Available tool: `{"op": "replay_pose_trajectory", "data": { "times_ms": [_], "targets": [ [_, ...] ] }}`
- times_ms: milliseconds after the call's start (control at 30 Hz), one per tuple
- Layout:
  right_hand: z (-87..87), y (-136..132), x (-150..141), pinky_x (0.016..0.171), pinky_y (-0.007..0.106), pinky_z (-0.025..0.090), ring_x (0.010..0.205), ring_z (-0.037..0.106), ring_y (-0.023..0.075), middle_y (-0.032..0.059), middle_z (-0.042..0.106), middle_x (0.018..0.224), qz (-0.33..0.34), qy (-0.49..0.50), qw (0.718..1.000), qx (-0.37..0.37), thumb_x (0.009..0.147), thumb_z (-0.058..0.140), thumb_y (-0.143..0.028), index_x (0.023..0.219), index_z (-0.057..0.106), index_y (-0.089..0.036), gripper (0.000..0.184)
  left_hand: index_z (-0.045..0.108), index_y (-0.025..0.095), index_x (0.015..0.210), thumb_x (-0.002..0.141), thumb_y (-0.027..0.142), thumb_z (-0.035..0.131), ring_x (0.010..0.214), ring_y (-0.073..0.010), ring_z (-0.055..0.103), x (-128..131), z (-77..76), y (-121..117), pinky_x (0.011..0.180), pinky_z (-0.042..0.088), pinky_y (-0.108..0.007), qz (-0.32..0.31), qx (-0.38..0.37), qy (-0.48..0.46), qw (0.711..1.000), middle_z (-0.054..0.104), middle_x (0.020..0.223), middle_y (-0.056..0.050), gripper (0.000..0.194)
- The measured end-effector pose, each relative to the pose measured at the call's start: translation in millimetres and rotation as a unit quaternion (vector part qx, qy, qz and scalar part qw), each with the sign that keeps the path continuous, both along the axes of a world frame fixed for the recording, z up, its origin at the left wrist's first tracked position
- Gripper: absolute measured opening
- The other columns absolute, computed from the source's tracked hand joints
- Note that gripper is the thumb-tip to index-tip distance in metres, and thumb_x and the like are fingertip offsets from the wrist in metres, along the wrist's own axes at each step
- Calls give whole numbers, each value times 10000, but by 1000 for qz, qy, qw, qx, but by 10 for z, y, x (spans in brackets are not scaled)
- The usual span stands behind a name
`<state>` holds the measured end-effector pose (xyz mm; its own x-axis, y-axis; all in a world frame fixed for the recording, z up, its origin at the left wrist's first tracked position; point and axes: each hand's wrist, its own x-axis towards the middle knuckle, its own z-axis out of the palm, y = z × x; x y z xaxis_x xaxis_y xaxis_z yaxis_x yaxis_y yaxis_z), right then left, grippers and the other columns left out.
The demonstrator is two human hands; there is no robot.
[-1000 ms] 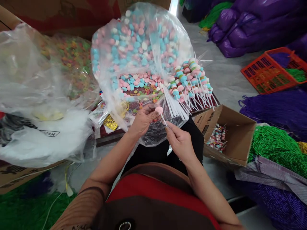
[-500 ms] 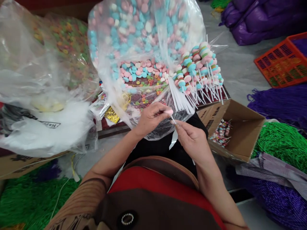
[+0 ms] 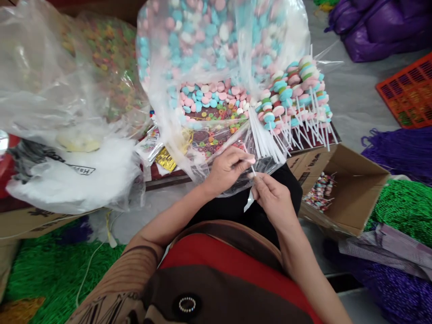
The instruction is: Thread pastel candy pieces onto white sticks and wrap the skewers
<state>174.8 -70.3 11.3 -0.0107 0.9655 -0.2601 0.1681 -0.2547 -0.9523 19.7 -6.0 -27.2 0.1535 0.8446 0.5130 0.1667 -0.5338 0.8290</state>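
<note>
My left hand pinches a pink disc-shaped candy between thumb and fingers. Just to the right and lower, my right hand is closed on a thin white stick, which meets the candy from below. A short white tip shows above my left fingers, apparently the stick's upper end. Beyond the hands lie a bundle of bare white sticks, loose pink, blue and white candies and small colourful rings. Stacked skewers of threaded candies rest on the right.
A big clear bag of candies stands behind. Another bag, of coloured rings, and white plastic bags are on the left. To the right are a cardboard box with wrapped skewers, an orange crate and green strands.
The view has shifted, so the scene sits further right. My hands stay together at the candy; a white tip now shows above my left fingers where none showed before.
</note>
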Motion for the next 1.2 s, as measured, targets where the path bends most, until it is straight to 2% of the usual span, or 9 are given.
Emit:
{"op": "replay_pose_trajectory", "data": {
  "times_ms": [167,233,300,433,533,633,833,1067,1200],
  "targets": [
    [-158,-30,-24,434,230,247,455,326,79,-64,469,559,-50,62,997,11,971,628,-614,832,645,-208,430,773,194,1106,1054,379,578,975,-137,722,-27,65,-55,871,569,-271,-67,5,37,997,764,1028,-68,274],
    [-172,-26,-18,434,225,238,453,313,74,-74,461,568,-56,98,994,7,973,647,-595,924,676,-207,392,755,191,1195,1057,365,566,1029,-156,714,-196,160,37,925,557,-295,-52,-10,73,996,769,1104,-77,292],
    [-165,-36,5,436,222,226,461,313,72,-74,461,576,-61,115,991,6,977,657,-573,971,693,-201,374,753,194,1210,1050,322,559,1008,-174,701,-443,241,197,917,543,-310,6,-42,133,990,769,1108,-69,282],
    [-158,-83,55,432,224,209,465,315,72,-72,458,575,-66,113,991,2,969,669,-576,963,704,-190,389,769,199,1037,961,226,622,1000,-245,666,-903,260,514,932,507,-368,116,-105,325,933,756,1008,-70,168],
    [-176,-100,67,427,226,209,468,320,75,-69,457,574,-64,105,992,0,963,672,-591,956,712,-184,409,736,180,1030,921,235,661,1027,-286,635,-1042,207,547,955,489,-398,116,-132,441,880,724,1014,-101,144],
    [-200,-97,70,432,223,213,479,322,73,-67,460,579,-69,113,991,0,961,682,-581,959,721,-180,403,697,158,1074,922,255,669,1042,-303,622,-1045,185,403,967,485,-412,101,-134,498,851,696,1062,-129,183],
    [-251,-106,62,444,222,216,484,325,70,-69,460,583,-54,100,993,0,994,655,-547,992,730,-183,371,690,163,1184,961,276,630,1064,-290,636,-999,217,192,961,504,-398,61,-130,485,863,665,1107,-116,257],
    [-209,-125,7,447,234,221,475,320,81,-71,451,569,-43,70,997,4,991,634,-572,982,717,-183,398,767,152,1050,956,231,603,976,-263,651,-899,217,440,890,507,-377,36,-115,520,846,655,1010,-102,205],
    [-166,-130,-13,457,240,241,475,334,88,-71,451,559,-36,54,998,11,983,627,-590,969,718,-189,412,752,163,946,888,171,649,980,-265,661,-956,230,511,884,511,-382,18,-121,485,866,674,985,-94,118]
  ]
}}
